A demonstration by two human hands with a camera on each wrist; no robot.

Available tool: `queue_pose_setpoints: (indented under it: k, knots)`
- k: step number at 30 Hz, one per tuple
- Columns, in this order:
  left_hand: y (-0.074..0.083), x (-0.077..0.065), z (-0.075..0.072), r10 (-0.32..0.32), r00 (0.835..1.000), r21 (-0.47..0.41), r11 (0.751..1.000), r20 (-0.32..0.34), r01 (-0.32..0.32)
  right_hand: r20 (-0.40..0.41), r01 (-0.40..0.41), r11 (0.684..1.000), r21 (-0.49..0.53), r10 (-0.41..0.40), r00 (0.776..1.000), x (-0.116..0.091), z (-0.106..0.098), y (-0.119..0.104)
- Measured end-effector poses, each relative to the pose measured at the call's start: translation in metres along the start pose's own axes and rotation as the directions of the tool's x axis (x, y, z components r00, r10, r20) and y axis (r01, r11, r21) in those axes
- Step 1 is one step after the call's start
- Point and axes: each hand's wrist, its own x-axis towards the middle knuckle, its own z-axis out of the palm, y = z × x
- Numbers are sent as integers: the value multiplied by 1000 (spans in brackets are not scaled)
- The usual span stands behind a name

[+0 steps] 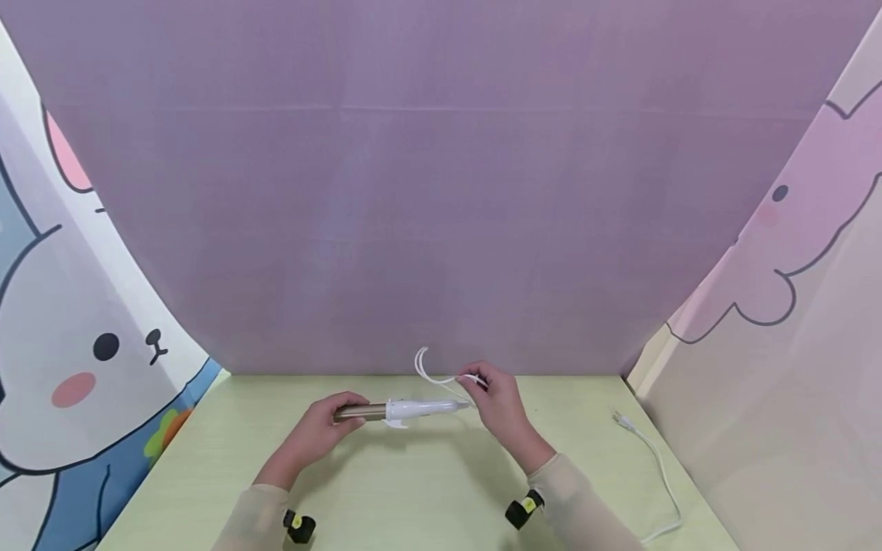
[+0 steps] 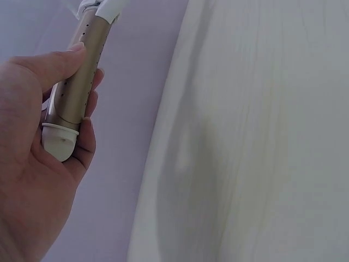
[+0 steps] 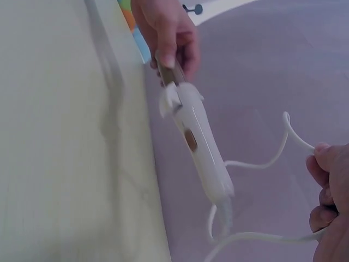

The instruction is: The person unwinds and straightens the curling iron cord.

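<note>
A curling iron with a white handle point(image 1: 423, 409) and a gold barrel point(image 2: 82, 76) is held level above the table. My left hand point(image 1: 324, 428) grips the barrel near its white-capped tip, thumb along one side and fingers round the other. In the right wrist view the handle point(image 3: 202, 147) shows a brown switch point(image 3: 191, 140) and a white clamp lever point(image 3: 168, 101). My right hand point(image 1: 501, 409), just beyond the handle's cord end, pinches the white cord point(image 3: 262, 164), which loops out past the fingers. Part of the right hand lies outside its wrist view.
On the right of the pale wooden table point(image 1: 427, 490) lies the cord's plug point(image 1: 623, 421), with a length of white cord point(image 1: 664, 474) running toward the front edge. A purple backdrop point(image 1: 441, 229) rises behind the table. Cartoon-printed panels point(image 1: 76, 337) flank both sides.
</note>
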Motion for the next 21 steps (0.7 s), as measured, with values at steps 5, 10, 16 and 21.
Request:
queue_pose_setpoints:
  k: [5, 10, 16, 21]
  knots:
    - [-6, -5, -8, 0, 1000, 16, 1000, -3, 0, -41, -59, 998, 17, 60, 997, 2, -14, 7]
    - [-17, -13, -18, -11, 1000, 8, 1000, -6, 11, -47, -134, 990, 54, 136, 990, 4, -31, 13]
    - [-32, -25, -34, -19, 1000, 32, 999, -23, 20, 3, -168, 985, 27, 168, 986, 3, -58, 26]
    - [-45, -37, -52, -45, 998, 66, 997, -40, 47, 86, -226, 974, -18, 226, 970, -1, -84, 41]
